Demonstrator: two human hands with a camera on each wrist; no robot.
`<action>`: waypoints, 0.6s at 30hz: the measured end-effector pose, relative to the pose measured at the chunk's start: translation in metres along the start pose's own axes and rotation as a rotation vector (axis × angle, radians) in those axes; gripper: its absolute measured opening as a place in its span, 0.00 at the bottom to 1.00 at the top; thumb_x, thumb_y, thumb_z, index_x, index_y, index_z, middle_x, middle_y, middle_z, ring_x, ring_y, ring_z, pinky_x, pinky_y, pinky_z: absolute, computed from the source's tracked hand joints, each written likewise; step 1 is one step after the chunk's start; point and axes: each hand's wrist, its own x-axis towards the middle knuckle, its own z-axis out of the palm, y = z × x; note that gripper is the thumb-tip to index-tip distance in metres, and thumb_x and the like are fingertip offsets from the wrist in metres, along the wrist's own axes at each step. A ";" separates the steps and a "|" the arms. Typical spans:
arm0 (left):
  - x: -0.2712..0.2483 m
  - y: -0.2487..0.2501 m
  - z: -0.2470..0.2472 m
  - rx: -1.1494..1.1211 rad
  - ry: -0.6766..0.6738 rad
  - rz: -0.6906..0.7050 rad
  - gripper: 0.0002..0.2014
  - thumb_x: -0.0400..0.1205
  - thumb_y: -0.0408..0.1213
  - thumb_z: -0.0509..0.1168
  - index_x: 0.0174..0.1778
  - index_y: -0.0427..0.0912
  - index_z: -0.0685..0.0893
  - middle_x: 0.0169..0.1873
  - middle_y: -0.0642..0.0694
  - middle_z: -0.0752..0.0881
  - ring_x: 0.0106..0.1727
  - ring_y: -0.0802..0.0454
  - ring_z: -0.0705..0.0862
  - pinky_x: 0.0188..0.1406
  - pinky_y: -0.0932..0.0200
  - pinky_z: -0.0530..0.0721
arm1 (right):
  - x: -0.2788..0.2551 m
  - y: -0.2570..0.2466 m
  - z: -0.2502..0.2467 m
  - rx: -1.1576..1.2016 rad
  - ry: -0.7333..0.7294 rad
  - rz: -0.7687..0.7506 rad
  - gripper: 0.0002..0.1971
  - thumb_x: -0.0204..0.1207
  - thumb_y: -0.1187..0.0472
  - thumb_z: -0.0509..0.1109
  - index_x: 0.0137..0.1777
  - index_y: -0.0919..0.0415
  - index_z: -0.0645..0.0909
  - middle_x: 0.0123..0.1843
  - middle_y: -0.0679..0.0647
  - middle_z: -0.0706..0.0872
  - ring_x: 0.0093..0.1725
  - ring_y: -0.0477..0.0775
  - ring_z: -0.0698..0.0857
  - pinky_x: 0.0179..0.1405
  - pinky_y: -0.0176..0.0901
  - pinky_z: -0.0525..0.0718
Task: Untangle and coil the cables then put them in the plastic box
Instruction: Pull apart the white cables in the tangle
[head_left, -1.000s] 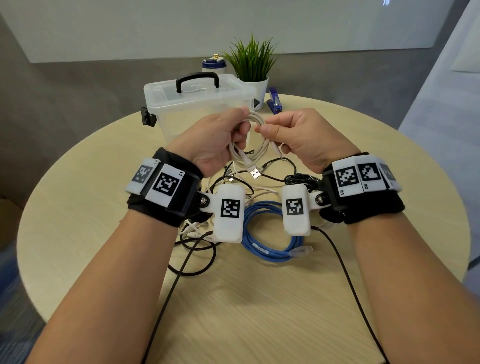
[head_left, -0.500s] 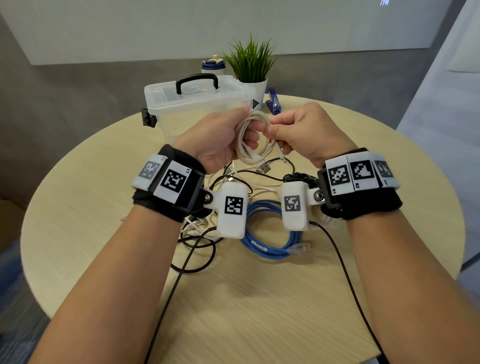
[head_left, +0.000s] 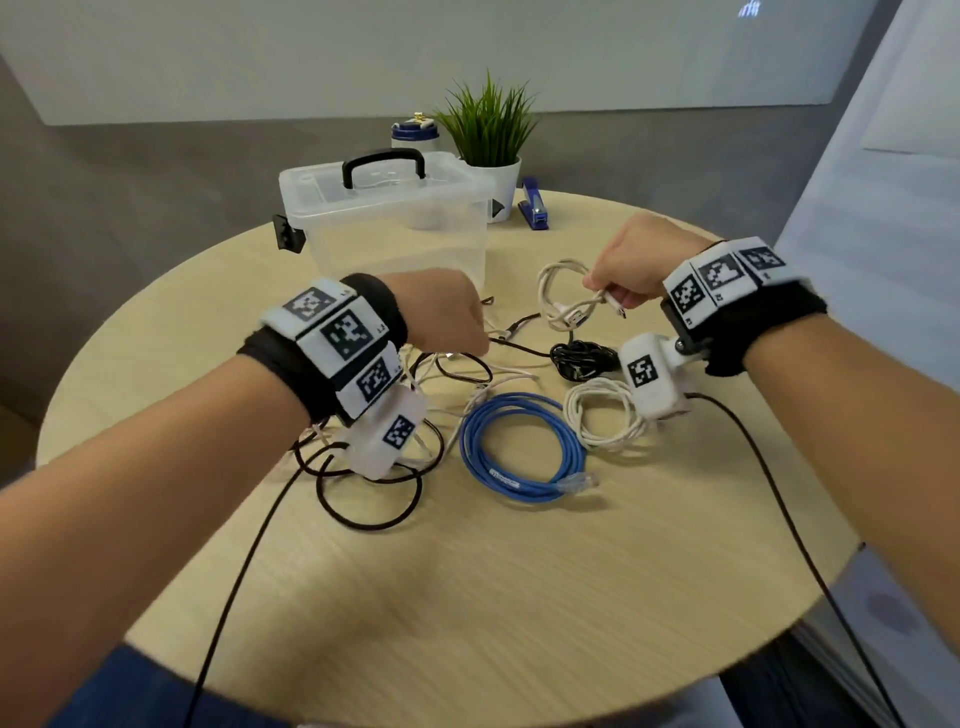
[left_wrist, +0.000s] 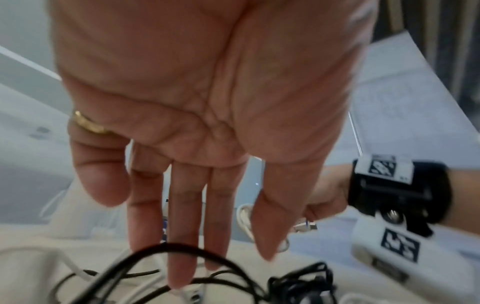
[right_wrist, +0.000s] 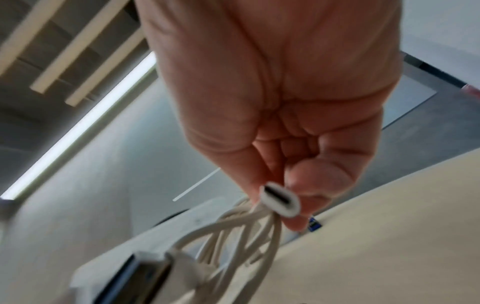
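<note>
My right hand (head_left: 621, 280) pinches a coiled white USB cable (head_left: 563, 301) in the air right of the clear plastic box (head_left: 395, 228); the right wrist view shows thumb and fingers curled round the coil (right_wrist: 233, 232) near its white plug. My left hand (head_left: 447, 322) hangs over a tangle of black and white cables (head_left: 457, 364), fingers (left_wrist: 182, 236) straight and holding nothing. On the table lie a coiled blue cable (head_left: 519, 447), a coiled white cable (head_left: 602, 410) and a bundled black cable (head_left: 582, 358). The box's lid with black handle (head_left: 382, 161) is on.
A potted green plant (head_left: 491, 140), a blue stapler (head_left: 534, 205) and a blue-capped bottle (head_left: 414, 132) stand behind the box on the round wooden table (head_left: 519, 597). Black leads from the wrist cameras trail toward me across the table's near part.
Both hands held the white coil together in front of the box. My left hand has let go and dropped toward the tangle; my right hand has carried the coil to the right.
</note>
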 end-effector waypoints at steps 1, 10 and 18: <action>0.000 -0.001 0.001 0.074 -0.038 0.010 0.15 0.78 0.47 0.66 0.49 0.39 0.89 0.42 0.44 0.88 0.42 0.46 0.82 0.42 0.57 0.79 | 0.003 0.002 -0.001 -0.034 0.014 0.036 0.11 0.75 0.65 0.73 0.41 0.76 0.85 0.33 0.64 0.86 0.34 0.58 0.81 0.54 0.56 0.86; 0.005 -0.011 -0.004 -0.036 0.052 0.049 0.10 0.81 0.46 0.67 0.41 0.45 0.89 0.31 0.55 0.86 0.32 0.61 0.77 0.32 0.63 0.71 | 0.017 0.027 0.005 -0.205 -0.056 0.151 0.07 0.77 0.66 0.69 0.38 0.64 0.80 0.31 0.57 0.84 0.33 0.55 0.83 0.39 0.39 0.89; 0.002 -0.020 -0.030 -0.604 0.369 0.018 0.10 0.84 0.41 0.63 0.47 0.42 0.87 0.35 0.47 0.86 0.29 0.58 0.80 0.27 0.71 0.83 | 0.060 0.048 0.006 -0.646 -0.214 0.163 0.12 0.61 0.53 0.79 0.41 0.59 0.85 0.36 0.49 0.85 0.33 0.51 0.83 0.36 0.41 0.89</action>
